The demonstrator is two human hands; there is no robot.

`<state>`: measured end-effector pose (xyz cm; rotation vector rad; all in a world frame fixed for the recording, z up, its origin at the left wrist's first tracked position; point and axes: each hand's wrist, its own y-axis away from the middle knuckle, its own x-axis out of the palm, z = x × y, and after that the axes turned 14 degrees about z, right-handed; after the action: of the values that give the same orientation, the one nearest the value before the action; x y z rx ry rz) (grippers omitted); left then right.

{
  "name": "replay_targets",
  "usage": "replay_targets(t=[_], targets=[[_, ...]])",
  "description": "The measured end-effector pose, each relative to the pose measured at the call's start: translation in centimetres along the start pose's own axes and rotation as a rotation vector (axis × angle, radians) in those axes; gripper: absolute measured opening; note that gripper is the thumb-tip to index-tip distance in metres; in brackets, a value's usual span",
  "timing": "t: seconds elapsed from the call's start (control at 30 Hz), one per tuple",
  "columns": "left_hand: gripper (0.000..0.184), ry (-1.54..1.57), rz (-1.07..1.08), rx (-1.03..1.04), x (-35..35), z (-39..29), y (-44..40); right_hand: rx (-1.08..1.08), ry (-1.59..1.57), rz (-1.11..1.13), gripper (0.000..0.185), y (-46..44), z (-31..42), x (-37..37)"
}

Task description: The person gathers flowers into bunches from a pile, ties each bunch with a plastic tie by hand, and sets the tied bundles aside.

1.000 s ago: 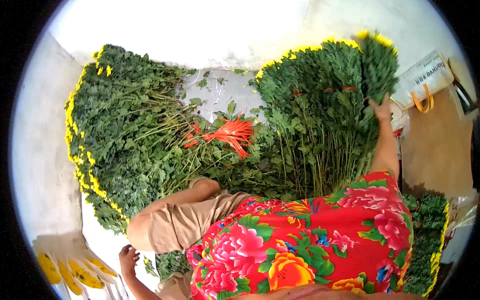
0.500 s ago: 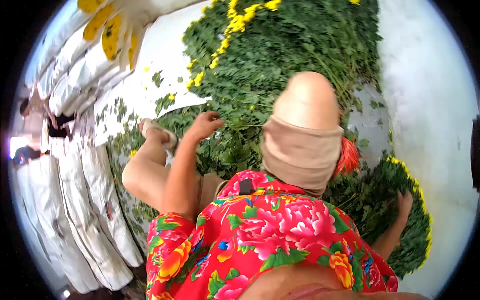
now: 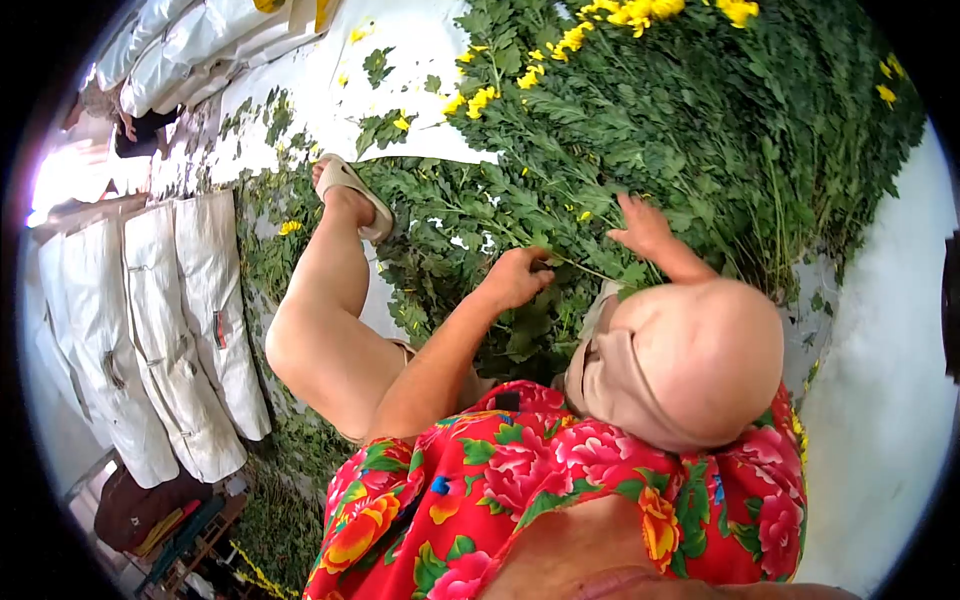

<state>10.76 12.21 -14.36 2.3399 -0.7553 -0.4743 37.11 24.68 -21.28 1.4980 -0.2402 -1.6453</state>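
Observation:
My left hand [image 3: 518, 277] is closed around a thin green stem [image 3: 590, 270], just above loose leafy stems between my legs. To its right, my right hand [image 3: 648, 228] reaches over the pile with its fingers apart, touching or nearly touching the leaves. A large heap of leafy green stems [image 3: 680, 130] with yellow flowers [image 3: 640, 12] spreads ahead and to the right. The stem runs from my left hand toward the right, beneath my right hand.
Long white wrapped bundles [image 3: 150, 330] lie at the left, with more [image 3: 200, 50] at the upper left. A white sheet [image 3: 330, 90] holds scattered leaves. Another person [image 3: 147, 132] is far left. A pale wall [image 3: 890, 350] stands at the right.
The view has turned left from the upright bunches. My right hand has left the bunches at the right and come over the heap near my left hand.

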Motion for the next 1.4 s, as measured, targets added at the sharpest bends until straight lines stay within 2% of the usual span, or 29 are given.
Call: replay_targets(t=[0.03, 0.07, 0.13, 0.17, 0.27, 0.3, 0.33, 0.4, 0.43, 0.47, 0.53, 0.57, 0.6, 0.67, 0.7, 0.73, 0.8, 0.83, 0.87, 0.97, 1.07, 1.1, 1.13, 1.2, 1.23, 1.27, 1.33, 1.37, 1.4], targets=[[0.036, 0.074, -0.026, 0.073, -0.3, 0.9, -0.7, -0.065, -0.032, -0.122, 0.047, -0.8, 0.2, 1.1], [0.036, 0.077, -0.027, 0.052, -1.0, 2.0, -1.6, -0.078, -0.043, -0.109, 0.047, -1.6, -0.2, 1.9], [0.033, 0.535, -0.165, 0.033, -2.4, 1.7, -2.5, -0.135, -0.218, -0.351, 0.036, 0.2, 0.3, 0.5], [0.042, 0.818, -0.119, 0.024, -3.7, 2.3, -3.5, -0.102, -0.251, -0.428, 0.03, 1.6, 1.3, -0.9], [0.056, 1.013, -0.166, 0.118, -6.0, 0.3, -5.6, -0.12, -0.341, -0.477, 0.037, 4.2, 1.8, -2.1], [0.065, 1.117, -0.183, 0.192, -5.5, 0.9, -7.6, -0.134, -0.287, -0.466, 0.041, 4.6, 1.9, -2.0], [0.065, 1.122, -0.18, 0.19, -5.1, 0.1, -8.5, -0.131, -0.285, -0.462, 0.041, 5.4, 2.5, -2.2], [0.064, 1.419, -0.24, 0.295, -5.1, -1.5, -9.2, -0.28, -0.191, -0.341, 0.042, 6.6, 3.7, -3.3], [0.053, 1.501, -0.25, 0.254, -5.8, -3.3, -8.3, -0.377, -0.155, -0.189, 0.042, 7.1, 3.8, -4.2], [0.053, 1.508, -0.257, 0.252, -6.1, -2.6, -8.3, -0.382, -0.153, -0.181, 0.042, 7.0, 3.7, -4.0], [0.046, 1.696, -0.183, 0.203, -6.6, 0.1, -9.1, -0.471, -0.443, 0.076, 0.045, 6.8, 3.9, -4.3], [0.043, 1.716, -0.16, 0.222, -6.7, 1.3, -9.6, -0.369, -0.785, 0.136, 0.049, 6.3, 4.4, -5.1], [0.043, 1.718, -0.162, 0.226, -6.8, 1.6, -9.8, -0.371, -0.782, 0.137, 0.049, 5.0, 4.6, -5.1], [0.043, 1.797, -0.057, 0.242, -6.5, 1.8, -9.9, -0.146, -0.725, -0.037, 0.051, 1.5, 4.5, -3.4], [0.042, 1.803, -0.056, 0.231, -6.6, 1.3, -9.7, -0.207, -0.683, -0.1, 0.04, 0.2, 5.2, -2.8], [0.042, 1.801, -0.051, 0.231, -6.8, 0.7, -9.1, -0.204, -0.683, -0.103, 0.04, 0.4, 5.4, -2.6], [0.043, 1.683, -0.306, 0.067, -7.5, 0.2, -8.4, -0.096, -0.724, -0.156, 0.03, 0.8, 6.0, -2.8], [0.043, 1.676, -0.27, 0.105, -8.3, 1.0, -8.4, -0.06, -0.63, -0.213, 0.025, 1.7, 6.2, -3.6], [0.043, 1.679, -0.275, 0.105, -8.8, 1.7, -8.3, -0.218, -0.495, -0.481, 0.024, 1.8, 5.2, -2.5], [0.042, 1.661, -0.082, 0.36, -10.3, 2.0, -8.2, -0.264, -0.459, -0.504, 0.022, 4.5, 4.6, -3.4], [0.043, 1.682, -0.234, 0.313, -10.5, 1.4, -8.8, -0.244, -0.409, -0.413, 0.021, 5.8, 4.2, -2.9], [0.053, 1.533, -0.283, 0.247, -10.7, 0.2, -7.9, -0.263, -0.416, -0.459, 0.021, 6.0, 4.1, -2.4], [0.053, 1.537, -0.284, 0.245, -11.2, -0.6, -7.7, -0.284, -0.422, -0.505, 0.021, 6.2, 4.0, -2.2], [0.064, 0.96, -0.558, -0.368, -12.1, -1.5, -7.5, -0.268, -0.395, -0.555, 0.021, 6.7, 3.8, -2.3], [0.075, 1.018, -0.623, -0.324, -12.2, -1.2, -7.5, -0.254, -0.369, -0.607, 0.022, 6.7, 3.8, -2.4], [0.075, 1.014, -0.626, -0.324, -12.2, -0.7, -7.5, -0.255, -0.373, -0.609, 0.022, 6.7, 3.8, -2.5], [0.061, 1.349, -0.411, 0.124, -12.1, 0.7, -7.8, -0.26, -0.398, -0.657, 0.024, 6.6, 3.8, -2.8], [0.049, 1.47, -0.12, 0.312, -12.3, 1.4, -8.0, -0.263, -0.398, -0.66, 0.025, 6.6, 4.0, -2.9], [0.049, 1.468, -0.118, 0.317, -12.1, 0.9, -8.0, -0.263, -0.395, -0.664, 0.025, 6.6, 4.1, -2.8]])
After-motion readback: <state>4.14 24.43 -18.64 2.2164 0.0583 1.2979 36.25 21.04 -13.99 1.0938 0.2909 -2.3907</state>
